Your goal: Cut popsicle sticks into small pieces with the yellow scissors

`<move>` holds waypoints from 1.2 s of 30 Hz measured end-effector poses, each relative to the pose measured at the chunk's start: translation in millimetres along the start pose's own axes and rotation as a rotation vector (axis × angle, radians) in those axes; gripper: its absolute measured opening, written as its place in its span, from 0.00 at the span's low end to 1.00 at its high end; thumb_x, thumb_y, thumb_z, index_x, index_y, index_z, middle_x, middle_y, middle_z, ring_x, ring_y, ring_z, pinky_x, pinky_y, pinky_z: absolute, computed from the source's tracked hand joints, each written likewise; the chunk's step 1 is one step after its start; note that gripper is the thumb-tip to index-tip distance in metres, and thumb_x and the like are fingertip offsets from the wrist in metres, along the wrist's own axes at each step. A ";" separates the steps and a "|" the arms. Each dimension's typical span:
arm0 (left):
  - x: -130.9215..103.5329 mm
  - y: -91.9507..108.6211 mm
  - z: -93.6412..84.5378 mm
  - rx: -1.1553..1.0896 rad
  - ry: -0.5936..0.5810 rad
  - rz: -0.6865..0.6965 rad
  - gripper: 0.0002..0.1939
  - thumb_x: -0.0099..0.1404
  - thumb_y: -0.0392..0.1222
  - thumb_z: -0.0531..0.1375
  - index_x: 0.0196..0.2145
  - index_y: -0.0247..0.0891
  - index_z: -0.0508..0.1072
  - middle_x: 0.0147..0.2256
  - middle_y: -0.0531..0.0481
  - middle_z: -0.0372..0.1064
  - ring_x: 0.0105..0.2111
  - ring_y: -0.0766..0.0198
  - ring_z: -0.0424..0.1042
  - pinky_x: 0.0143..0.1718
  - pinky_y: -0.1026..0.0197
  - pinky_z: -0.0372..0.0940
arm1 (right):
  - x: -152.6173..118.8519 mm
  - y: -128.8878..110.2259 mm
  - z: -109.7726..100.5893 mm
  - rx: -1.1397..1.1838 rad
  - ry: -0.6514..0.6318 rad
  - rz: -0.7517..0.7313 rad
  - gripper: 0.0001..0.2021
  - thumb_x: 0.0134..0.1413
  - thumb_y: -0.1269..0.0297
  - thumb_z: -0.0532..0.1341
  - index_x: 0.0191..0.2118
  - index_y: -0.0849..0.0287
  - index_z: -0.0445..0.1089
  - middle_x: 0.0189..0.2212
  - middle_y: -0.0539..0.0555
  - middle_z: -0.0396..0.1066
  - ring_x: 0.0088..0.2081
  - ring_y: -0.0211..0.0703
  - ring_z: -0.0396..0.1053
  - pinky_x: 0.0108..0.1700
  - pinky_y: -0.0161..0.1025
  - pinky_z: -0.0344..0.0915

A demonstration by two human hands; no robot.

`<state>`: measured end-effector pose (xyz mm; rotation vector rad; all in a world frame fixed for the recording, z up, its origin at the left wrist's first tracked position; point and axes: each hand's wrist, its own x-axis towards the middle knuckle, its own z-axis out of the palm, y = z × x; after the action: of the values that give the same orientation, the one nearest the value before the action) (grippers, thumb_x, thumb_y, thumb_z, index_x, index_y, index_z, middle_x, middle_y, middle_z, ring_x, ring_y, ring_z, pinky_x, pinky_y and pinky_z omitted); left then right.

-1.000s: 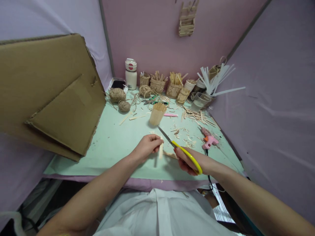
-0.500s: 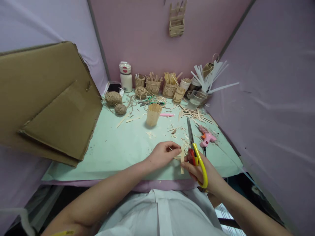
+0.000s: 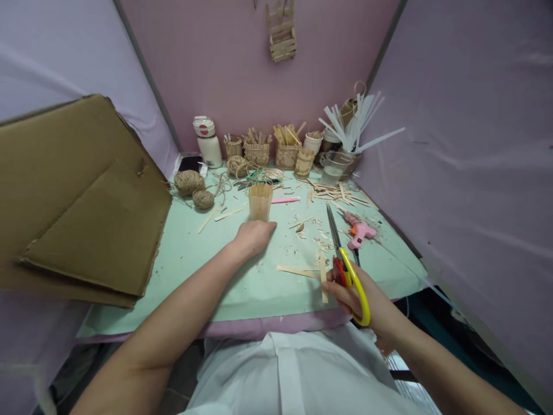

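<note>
Holding yellow-handled scissors (image 3: 344, 257) and a thin wood strip (image 3: 324, 274), the right hand (image 3: 348, 295) has curled fingers. The left hand (image 3: 254, 235) is at six o'clock of the wooden stick cup (image 3: 260, 202); I can't tell if its fingers grip.

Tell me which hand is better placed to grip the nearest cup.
Left, most likely. The left hand is at the near base of the cup, though contact is unclear, with nothing visibly held. The right hand is farther off and holds scissors and a wooden strip.
</note>
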<state>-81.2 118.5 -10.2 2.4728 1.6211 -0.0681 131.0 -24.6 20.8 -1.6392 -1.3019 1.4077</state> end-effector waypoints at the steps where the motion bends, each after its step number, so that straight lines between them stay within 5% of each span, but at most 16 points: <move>1: 0.4 0.4 0.7 0.001 -0.005 -0.006 0.23 0.65 0.37 0.47 0.55 0.44 0.70 0.42 0.40 0.75 0.39 0.51 0.73 0.36 0.57 0.60 | 1.5 2.0 -0.6 0.000 -0.007 0.002 0.20 0.41 0.53 0.63 0.32 0.54 0.52 0.24 0.44 0.61 0.15 0.29 0.52 0.17 0.32 0.49; 8: -14.6 -13.2 -8.2 -0.115 0.065 0.014 0.18 0.62 0.37 0.50 0.41 0.40 0.79 0.39 0.40 0.76 0.37 0.51 0.72 0.36 0.58 0.60 | 4.6 14.3 -1.7 0.035 -0.020 -0.021 0.20 0.43 0.52 0.66 0.33 0.55 0.54 0.26 0.45 0.63 0.15 0.28 0.53 0.16 0.32 0.50; 15: -26.6 -30.4 -20.2 -0.488 0.256 0.024 0.18 0.61 0.38 0.52 0.44 0.38 0.78 0.37 0.44 0.76 0.35 0.59 0.70 0.37 0.61 0.60 | 7.3 16.7 -2.1 -0.012 -0.014 -0.051 0.20 0.43 0.51 0.67 0.32 0.55 0.57 0.21 0.44 0.61 0.15 0.30 0.54 0.15 0.31 0.50; 18: -31.6 -6.7 -18.7 -0.798 0.189 0.068 0.16 0.60 0.43 0.55 0.39 0.35 0.78 0.28 0.48 0.72 0.27 0.65 0.65 0.31 0.63 0.58 | 7.4 11.8 -0.7 0.008 0.012 -0.050 0.20 0.43 0.51 0.67 0.31 0.55 0.57 0.22 0.45 0.63 0.14 0.31 0.54 0.15 0.32 0.50; 21: -38.6 34.0 -12.6 -1.137 -0.182 0.180 0.17 0.58 0.50 0.59 0.36 0.34 0.78 0.24 0.51 0.68 0.23 0.67 0.63 0.27 0.64 0.57 | 8.1 6.5 -0.3 0.062 0.092 -0.059 0.21 0.42 0.50 0.67 0.31 0.54 0.56 0.20 0.44 0.62 0.14 0.31 0.53 0.15 0.32 0.48; 23: -40.7 59.2 -6.5 -1.275 -0.282 0.181 0.18 0.56 0.53 0.61 0.32 0.33 0.77 0.21 0.53 0.65 0.23 0.68 0.62 0.26 0.65 0.56 | 10.0 4.5 -0.9 0.077 0.154 -0.072 0.22 0.42 0.49 0.67 0.32 0.54 0.55 0.18 0.43 0.59 0.14 0.32 0.52 0.15 0.32 0.47; 27: -36.5 83.8 7.9 -1.567 -0.265 0.088 0.19 0.51 0.54 0.65 0.30 0.34 0.75 0.21 0.55 0.63 0.24 0.70 0.61 0.26 0.66 0.55 | 17.8 6.8 -1.6 0.075 0.242 -0.132 0.25 0.39 0.47 0.69 0.32 0.54 0.54 0.20 0.44 0.62 0.14 0.32 0.53 0.15 0.34 0.48; 36: -30.2 81.8 24.3 -1.734 -0.215 0.006 0.18 0.49 0.52 0.68 0.28 0.34 0.72 0.23 0.56 0.62 0.22 0.72 0.59 0.24 0.66 0.53 | 29.3 17.0 10.2 0.076 0.153 -0.165 0.25 0.43 0.48 0.68 0.33 0.53 0.51 0.27 0.44 0.64 0.14 0.29 0.54 0.14 0.32 0.49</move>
<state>-17.2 55.2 -19.4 1.0166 0.7818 0.7053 124.7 -4.4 -7.5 -1.5211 -1.2498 1.1957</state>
